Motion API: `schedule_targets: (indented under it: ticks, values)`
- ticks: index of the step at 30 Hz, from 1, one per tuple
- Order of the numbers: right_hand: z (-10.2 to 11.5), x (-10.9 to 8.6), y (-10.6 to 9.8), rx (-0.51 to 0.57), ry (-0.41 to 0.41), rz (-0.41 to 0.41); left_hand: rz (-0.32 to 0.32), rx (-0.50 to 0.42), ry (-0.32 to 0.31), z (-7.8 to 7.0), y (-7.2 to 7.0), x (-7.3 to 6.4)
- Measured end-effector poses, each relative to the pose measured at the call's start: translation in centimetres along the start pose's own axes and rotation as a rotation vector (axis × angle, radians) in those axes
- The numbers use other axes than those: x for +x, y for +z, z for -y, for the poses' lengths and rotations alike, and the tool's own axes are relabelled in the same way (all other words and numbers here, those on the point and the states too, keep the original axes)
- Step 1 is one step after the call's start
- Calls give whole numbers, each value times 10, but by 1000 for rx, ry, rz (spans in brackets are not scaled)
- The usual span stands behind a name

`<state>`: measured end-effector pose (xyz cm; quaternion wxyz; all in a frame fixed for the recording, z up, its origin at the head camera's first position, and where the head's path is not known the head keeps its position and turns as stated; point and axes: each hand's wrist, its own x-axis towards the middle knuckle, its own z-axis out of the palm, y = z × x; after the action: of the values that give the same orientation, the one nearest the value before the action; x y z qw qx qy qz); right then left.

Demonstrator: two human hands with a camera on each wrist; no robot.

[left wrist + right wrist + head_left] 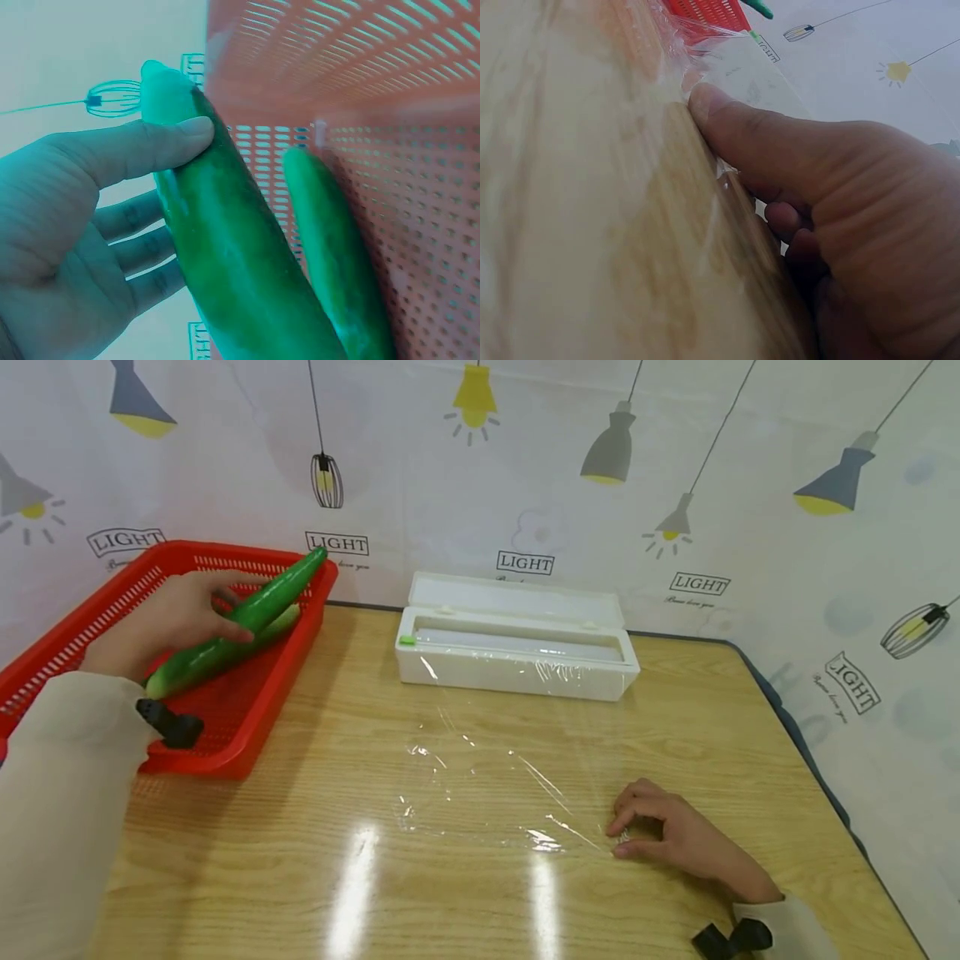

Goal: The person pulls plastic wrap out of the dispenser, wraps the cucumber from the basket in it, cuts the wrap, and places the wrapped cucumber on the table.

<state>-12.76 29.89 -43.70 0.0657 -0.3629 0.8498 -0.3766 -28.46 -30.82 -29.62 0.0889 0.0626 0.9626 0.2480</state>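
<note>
My left hand (183, 618) grips a long green cucumber (273, 597), its far end raised over the red basket's rim. In the left wrist view the thumb lies across this cucumber (225, 240), with the fingers behind it. A second cucumber (281, 625) lies below it in the red plastic basket (258, 735). At the right, my right hand (675, 835) pinches a corner of clear plastic wrap (543, 841) between thumb and fingers. The wrap stretches over the wooden table from a white wrap dispenser box (517, 678); the right wrist view shows it gathered at the thumb (742, 124).
The dispenser's lid (517, 597) stands raised at the back, with a green slider (407, 641) at its left end. A patterned wall covering (420, 468) hangs behind the wooden table (300, 860). The table's dark edge (780, 702) runs down the right side.
</note>
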Motion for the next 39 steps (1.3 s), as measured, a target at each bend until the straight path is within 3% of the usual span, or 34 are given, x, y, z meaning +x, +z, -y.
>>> schedule_targets:
  ticks: [6, 12, 24, 39]
  values:
    - [-1, 1, 1, -1, -34, -2, -60, 19, 17, -15, -6, -4]
    - [-2, 0, 0, -12, -35, 2, -77, 48, 41, -31, -9, -6]
    - [-2, -1, -1, 4, 26, 17, -101, 49, 115, -66, -13, -9]
    - [0, -1, 0, 6, 2, 8, -107, 25, 252, -112, 6, -12]
